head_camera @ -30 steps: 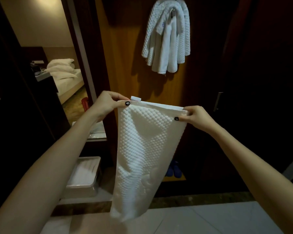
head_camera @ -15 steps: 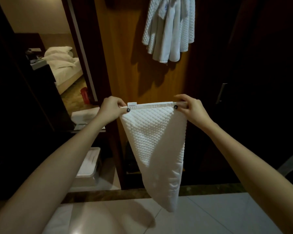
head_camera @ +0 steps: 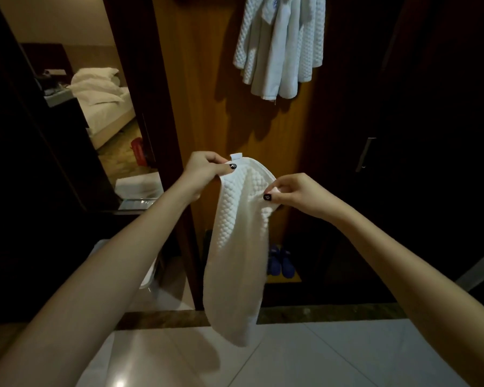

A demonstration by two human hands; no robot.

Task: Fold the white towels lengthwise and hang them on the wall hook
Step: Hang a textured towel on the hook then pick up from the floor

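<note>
Compared with half a second earlier, the two hands are brought closer together, and the top hem of the towel point(head_camera: 238, 247), then stretched straight between them, is now bowed into an arch. The right hand point(head_camera: 296, 194) is also seen lower than before.

One upper corner of the towel is pinched by the left hand point(head_camera: 204, 170) between thumb and curled fingers, just beside a small white tab point(head_camera: 236, 156) that stands up from the hem. The opposite corner is pinched by the right hand, thumb in front, with the cloth bunched under the fingers. The towel is held in mid-air in front of the person and hangs down as a narrow, folded strip. Its lower end is seen over the pale tiled floor point(head_camera: 319, 353), and whether it touches the floor cannot be told.

Above and to the right, hung towels point(head_camera: 280, 48) are draped against the wooden panel point(head_camera: 196, 93); their top is cut off by the frame edge. Blue shoes point(head_camera: 281, 261) are set low behind the towel. A metal handle point(head_camera: 365, 155) is seen on the dark door at right. Through the opening at left, a bed point(head_camera: 106, 113) with white pillows point(head_camera: 95, 85) is visible.
</note>
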